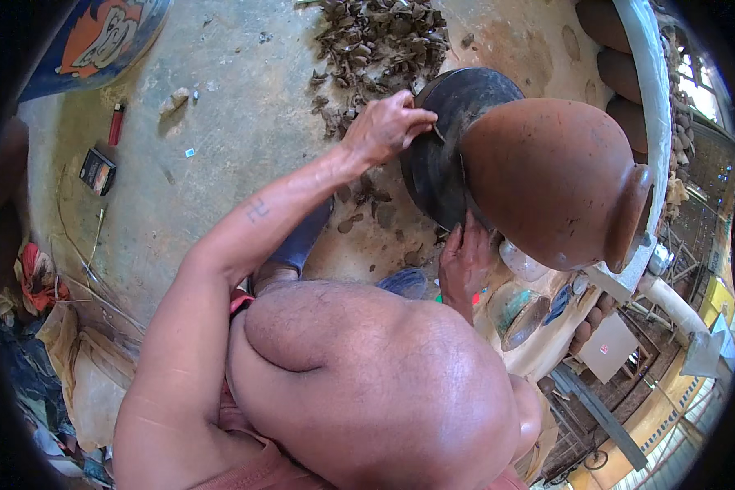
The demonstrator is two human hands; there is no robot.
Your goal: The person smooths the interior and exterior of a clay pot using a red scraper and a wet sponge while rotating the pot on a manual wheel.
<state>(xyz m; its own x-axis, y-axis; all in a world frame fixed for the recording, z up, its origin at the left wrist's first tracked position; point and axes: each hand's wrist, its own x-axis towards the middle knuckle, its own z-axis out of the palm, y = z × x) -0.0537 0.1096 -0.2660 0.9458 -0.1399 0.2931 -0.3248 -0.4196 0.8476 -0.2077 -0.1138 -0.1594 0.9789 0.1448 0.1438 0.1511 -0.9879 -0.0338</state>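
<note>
Two bare hands, head view: left hand (pixel 394 129) closed in a pinch, apparently on a thin dark sliver (pixel 438 134); right hand (pixel 465 257) loosely open, fingers extended, grasping nothing.
Reddish-brown rounded clay pot (pixel 547 175): right of centre, tilted sideways, against a black round form (pixel 434 184).
Likely reason: right fingers steady; left works finely.
Surface: stained grey-tan floor (pixel 245 90); dark flaky scraps (pixel 380 45), upper centre.
Room: dark rounded pots (pixel 621 75), upper right.

Clay pot (pixel 539 180): smooth, low sheen. Black disc (pixel 434 181): smooth, possibly rubber. Scraps (pixel 381 42): rough, matt clay.
</note>
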